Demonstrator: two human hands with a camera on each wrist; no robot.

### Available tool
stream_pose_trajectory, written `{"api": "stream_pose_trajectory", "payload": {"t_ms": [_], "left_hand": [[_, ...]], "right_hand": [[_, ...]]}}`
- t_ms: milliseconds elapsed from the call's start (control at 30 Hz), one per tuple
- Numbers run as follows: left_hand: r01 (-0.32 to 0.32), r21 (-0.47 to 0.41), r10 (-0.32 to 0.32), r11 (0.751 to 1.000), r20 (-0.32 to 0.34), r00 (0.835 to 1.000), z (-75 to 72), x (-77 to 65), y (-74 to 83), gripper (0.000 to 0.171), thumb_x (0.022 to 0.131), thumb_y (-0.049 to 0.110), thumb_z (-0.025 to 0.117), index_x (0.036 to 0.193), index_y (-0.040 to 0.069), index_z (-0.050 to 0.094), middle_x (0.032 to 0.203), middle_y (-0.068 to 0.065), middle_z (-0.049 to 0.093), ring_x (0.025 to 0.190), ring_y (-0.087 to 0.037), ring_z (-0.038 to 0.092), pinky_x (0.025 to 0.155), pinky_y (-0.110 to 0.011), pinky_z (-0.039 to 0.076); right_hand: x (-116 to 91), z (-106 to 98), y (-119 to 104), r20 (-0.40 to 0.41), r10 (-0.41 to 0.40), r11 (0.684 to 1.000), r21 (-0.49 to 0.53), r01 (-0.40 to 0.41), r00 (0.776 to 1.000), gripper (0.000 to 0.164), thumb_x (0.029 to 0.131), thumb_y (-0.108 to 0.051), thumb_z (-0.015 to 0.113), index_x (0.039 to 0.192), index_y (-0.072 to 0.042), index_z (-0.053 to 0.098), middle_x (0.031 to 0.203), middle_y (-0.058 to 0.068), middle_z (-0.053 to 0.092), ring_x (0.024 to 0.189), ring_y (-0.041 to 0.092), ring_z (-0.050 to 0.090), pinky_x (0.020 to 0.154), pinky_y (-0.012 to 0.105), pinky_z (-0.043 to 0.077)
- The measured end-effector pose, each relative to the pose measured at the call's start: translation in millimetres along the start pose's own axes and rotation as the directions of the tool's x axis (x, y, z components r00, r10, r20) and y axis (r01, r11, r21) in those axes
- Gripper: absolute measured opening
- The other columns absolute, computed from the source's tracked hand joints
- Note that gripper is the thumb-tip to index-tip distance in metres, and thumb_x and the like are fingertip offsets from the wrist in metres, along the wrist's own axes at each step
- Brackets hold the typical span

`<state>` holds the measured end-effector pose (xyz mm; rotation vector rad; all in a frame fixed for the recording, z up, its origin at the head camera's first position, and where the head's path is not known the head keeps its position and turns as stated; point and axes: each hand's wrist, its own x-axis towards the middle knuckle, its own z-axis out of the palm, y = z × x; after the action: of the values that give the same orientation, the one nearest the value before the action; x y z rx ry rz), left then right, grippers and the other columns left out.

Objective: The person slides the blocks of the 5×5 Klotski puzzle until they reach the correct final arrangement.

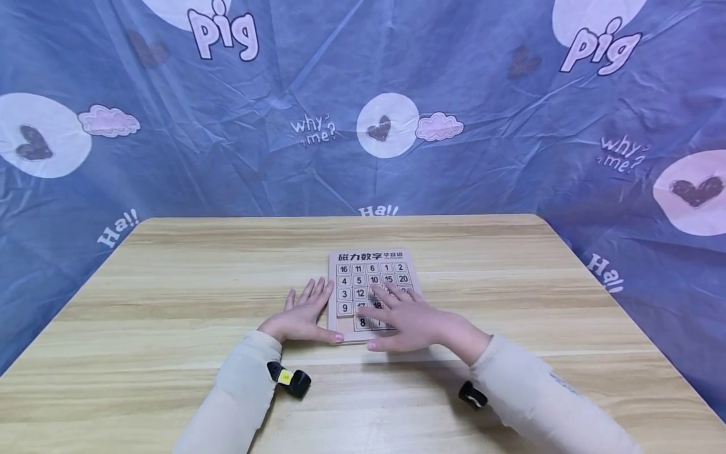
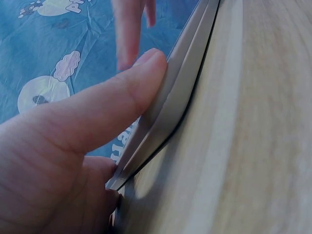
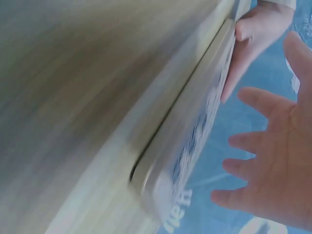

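Note:
A flat number sliding puzzle (image 1: 346,326) with printed characters along its top lies on the table. Rows of square numbered tiles fill its frame, with a gap at the lower left. My left hand (image 1: 303,315) lies along the puzzle's left side, fingers extended and spread; its thumb (image 2: 131,87) touches the near left corner. Over the right half of the board hovers my right hand (image 1: 411,321), its fingers spread and hiding several tiles. In the right wrist view, that hand (image 3: 278,151) is apart from the puzzle's edge (image 3: 153,180) with nothing in its grasp.
The wood-grain table (image 1: 170,302) extends on all sides of the puzzle. Behind it hangs a blue printed cloth (image 1: 255,170), which also runs down both sides. A black strap with a small device (image 1: 292,379) is on the left wrist, another (image 1: 473,395) on the right.

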<state>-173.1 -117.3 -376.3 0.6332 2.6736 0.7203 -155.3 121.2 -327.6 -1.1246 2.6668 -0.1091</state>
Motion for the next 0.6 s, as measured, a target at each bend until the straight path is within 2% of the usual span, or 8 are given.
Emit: {"api": "stream_pose_trajectory", "payload": {"t_ms": [200, 333, 433, 600], "left_hand": [[0.006, -0.014, -0.006, 1.0, 0.002, 1.0, -1.1, -1.0, 1.4, 0.111, 0.063, 0.054, 0.066, 0.139, 0.011, -0.001, 0.141, -0.012, -0.008, 0.126, -0.025, -0.013, 0.094, -0.049, -0.015], [0.003, -0.02, -0.003, 1.0, 0.004, 1.0, -1.7, -1.6, 2.1, 0.111, 0.062, 0.054, 0.066, 0.139, 0.01, -0.001, 0.141, -0.013, -0.008, 0.126, -0.026, -0.013, 0.094, -0.049, -0.016], [0.0, -0.022, 0.0, 1.0, 0.005, 1.0, -1.7, -1.4, 2.1, 0.111, 0.062, 0.054, 0.066, 0.139, 0.01, -0.001, 0.141, -0.013, -0.008, 0.126, -0.026, -0.013, 0.094, -0.05, -0.015], [-0.004, -0.019, 0.004, 1.0, -0.001, 1.0, -0.9, 0.0, 0.7, 0.111, 0.062, 0.054, 0.066, 0.139, 0.009, 0.0, 0.141, -0.015, -0.007, 0.127, -0.027, -0.011, 0.095, -0.05, -0.014]], "right_hand": [[-38, 1, 25, -0.02, 0.021, 0.999, 0.031, -0.02, 1.0, 0.069, 0.079, -0.063, 0.037, 0.131, -0.017, 0.039, 0.14, 0.019, 0.014, 0.124, 0.042, 0.007, 0.091, 0.063, 0.009], [-56, 6, 36, -0.024, 0.052, 0.997, 0.061, -0.051, 0.998, 0.068, 0.08, -0.06, 0.04, 0.129, -0.013, 0.043, 0.138, 0.023, 0.017, 0.122, 0.045, 0.01, 0.088, 0.066, 0.011], [-61, 9, 39, -0.026, 0.062, 0.995, 0.083, -0.059, 0.998, 0.068, 0.08, -0.06, 0.041, 0.128, -0.012, 0.043, 0.137, 0.024, 0.017, 0.122, 0.045, 0.009, 0.087, 0.066, 0.011], [-59, 12, 37, -0.046, 0.039, 0.994, 0.105, -0.034, 0.998, 0.068, 0.079, -0.059, 0.042, 0.129, -0.012, 0.042, 0.138, 0.023, 0.017, 0.122, 0.045, 0.009, 0.088, 0.065, 0.012]]}}
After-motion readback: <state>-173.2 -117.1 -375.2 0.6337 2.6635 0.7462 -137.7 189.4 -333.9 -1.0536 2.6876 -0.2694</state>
